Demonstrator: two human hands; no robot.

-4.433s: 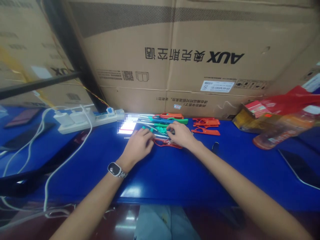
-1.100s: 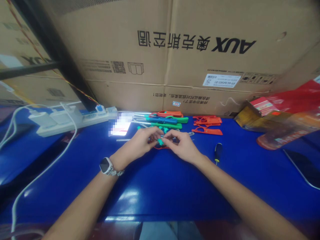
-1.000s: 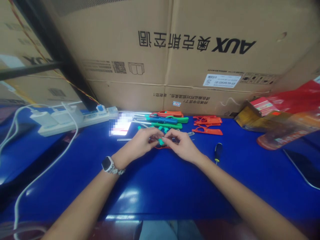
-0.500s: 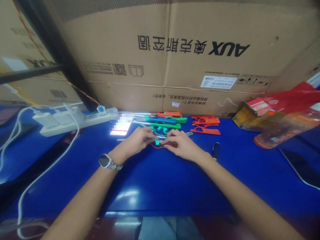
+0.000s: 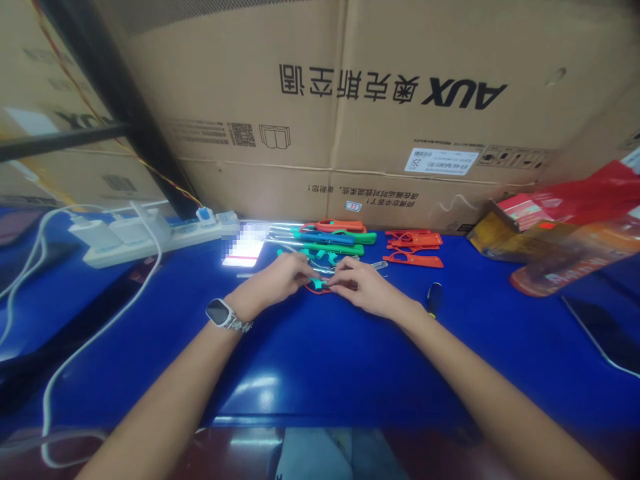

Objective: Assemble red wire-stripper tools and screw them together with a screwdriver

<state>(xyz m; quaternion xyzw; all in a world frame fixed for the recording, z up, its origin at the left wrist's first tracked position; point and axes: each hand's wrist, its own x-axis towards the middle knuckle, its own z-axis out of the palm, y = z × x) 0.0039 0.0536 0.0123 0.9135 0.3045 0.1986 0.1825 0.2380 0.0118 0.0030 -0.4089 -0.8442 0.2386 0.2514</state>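
Both hands are close together over the blue tabletop, around an orange-red lighter shell [image 5: 318, 291] with a turquoise piece [image 5: 317, 284] in it. My left hand [image 5: 285, 280], with a watch on its wrist, has its fingers closed at the shell's left end. From the other side, my right hand [image 5: 363, 285] pinches at the right end; anything small in its fingertips is hidden. Just beyond the hands lie loose turquoise pieces [image 5: 326, 257] and long-necked lighters with green handles [image 5: 334, 249], a blue handle [image 5: 327, 238] and an orange handle [image 5: 340, 225].
Empty orange shells [image 5: 414, 259] lie to the right of the lighters, and a dark screwdriver [image 5: 434, 299] lies nearer. A lit phone [image 5: 245, 250] and a white power strip [image 5: 150, 240] are left. A bottle [image 5: 565, 263] stands tilted at right. A large carton [image 5: 380, 133] closes off the back.
The whole view has shifted slightly. Both hands stay at the orange-red shell, and the right fingertips have moved a little around its right end.
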